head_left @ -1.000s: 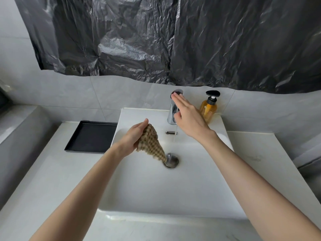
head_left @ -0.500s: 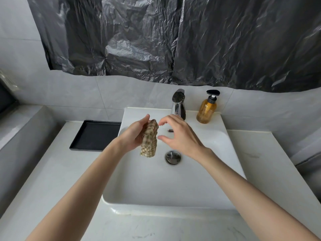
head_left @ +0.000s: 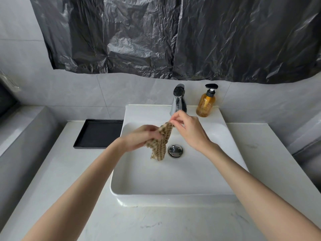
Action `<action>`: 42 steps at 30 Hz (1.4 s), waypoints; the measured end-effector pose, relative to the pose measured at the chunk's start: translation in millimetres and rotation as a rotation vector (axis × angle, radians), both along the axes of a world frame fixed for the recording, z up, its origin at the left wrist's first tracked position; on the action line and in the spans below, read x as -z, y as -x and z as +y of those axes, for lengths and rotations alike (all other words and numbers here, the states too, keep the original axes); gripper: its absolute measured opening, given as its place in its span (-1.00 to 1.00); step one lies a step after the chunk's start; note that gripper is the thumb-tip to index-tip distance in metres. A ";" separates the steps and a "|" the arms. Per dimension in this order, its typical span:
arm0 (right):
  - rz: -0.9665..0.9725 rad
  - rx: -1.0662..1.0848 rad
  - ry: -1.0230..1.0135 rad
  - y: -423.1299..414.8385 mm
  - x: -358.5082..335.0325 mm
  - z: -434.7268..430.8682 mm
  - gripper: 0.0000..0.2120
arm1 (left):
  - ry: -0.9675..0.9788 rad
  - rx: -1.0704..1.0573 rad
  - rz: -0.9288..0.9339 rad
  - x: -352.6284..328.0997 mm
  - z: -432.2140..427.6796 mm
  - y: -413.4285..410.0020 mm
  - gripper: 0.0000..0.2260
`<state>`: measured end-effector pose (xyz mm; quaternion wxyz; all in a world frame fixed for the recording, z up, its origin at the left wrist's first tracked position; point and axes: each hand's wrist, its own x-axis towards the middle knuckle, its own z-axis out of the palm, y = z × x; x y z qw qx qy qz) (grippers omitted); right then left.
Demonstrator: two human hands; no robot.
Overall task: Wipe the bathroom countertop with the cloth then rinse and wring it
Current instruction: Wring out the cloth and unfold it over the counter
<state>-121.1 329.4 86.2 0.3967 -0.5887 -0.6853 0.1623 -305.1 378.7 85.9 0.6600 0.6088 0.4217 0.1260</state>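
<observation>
At the far left I see a grey ledge [head_left: 26,129] running along the wall, and beside it the white marbled counter [head_left: 57,180]. A black tray [head_left: 97,134] lies on the counter, its right edge touching the white basin [head_left: 173,192]. My left hand [head_left: 140,139] is over the basin, fingers clenched around the bunched middle of the checked tan cloth [head_left: 159,146] (the hand is a little blurred, so I cannot tell each finger apart). The lower end of the cloth hangs free over the bowl, just left of the chrome drain plug [head_left: 175,150]. The upper end rises to the right, where my right hand [head_left: 188,130] pinches its corner between thumb and fingertips; the other fingers are curled loosely. Both hands are close together, above the back half of the basin. Behind the right hand the chrome faucet [head_left: 178,100] stands on the basin's back rim, and no water shows at its spout. Just right of it stands an amber pump bottle [head_left: 205,106] with a black top. Crumpled black plastic sheeting [head_left: 173,35] covers the wall above.
</observation>
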 end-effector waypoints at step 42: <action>0.912 -0.087 0.306 -32.9 -47.7 -44.7 -0.77 | -0.400 -0.032 0.033 4.3 -43.4 -33.9 -0.73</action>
